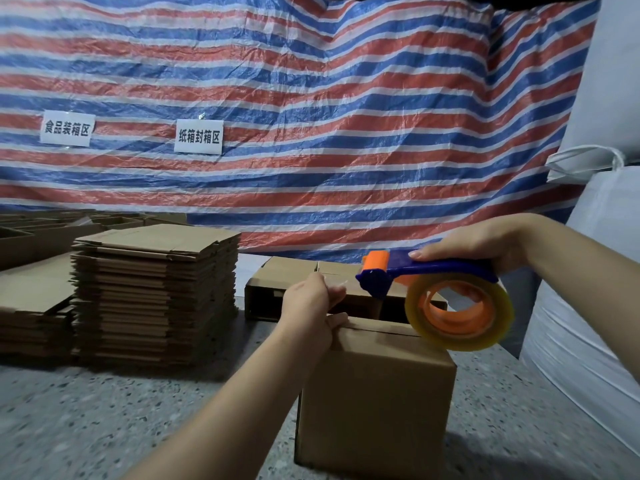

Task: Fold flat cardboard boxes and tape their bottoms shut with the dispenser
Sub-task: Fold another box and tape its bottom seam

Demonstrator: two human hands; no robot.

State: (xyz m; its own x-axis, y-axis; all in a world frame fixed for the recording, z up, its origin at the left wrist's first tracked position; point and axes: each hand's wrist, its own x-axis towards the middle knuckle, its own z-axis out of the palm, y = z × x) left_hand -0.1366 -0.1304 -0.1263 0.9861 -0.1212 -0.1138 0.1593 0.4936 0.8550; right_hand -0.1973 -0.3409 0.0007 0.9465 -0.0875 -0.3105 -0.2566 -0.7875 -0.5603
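Note:
A folded cardboard box (375,403) stands on the speckled floor in front of me, its flaps closed on top with the seam showing. My left hand (310,308) sits at the box's far left top corner; its fingers are curled and pinch the clear tape end. My right hand (485,245) grips the blue handle of the tape dispenser (426,271), which hovers above the box's far right top edge. The dispenser's clear tape roll (459,315) on an orange hub hangs just over that edge.
A tall stack of flat cardboard boxes (156,292) stands at the left, with lower stacks (31,306) beside it. Another assembled box (280,289) lies behind. A striped tarp (311,116) hangs at the back. White bulk sacks (588,306) crowd the right.

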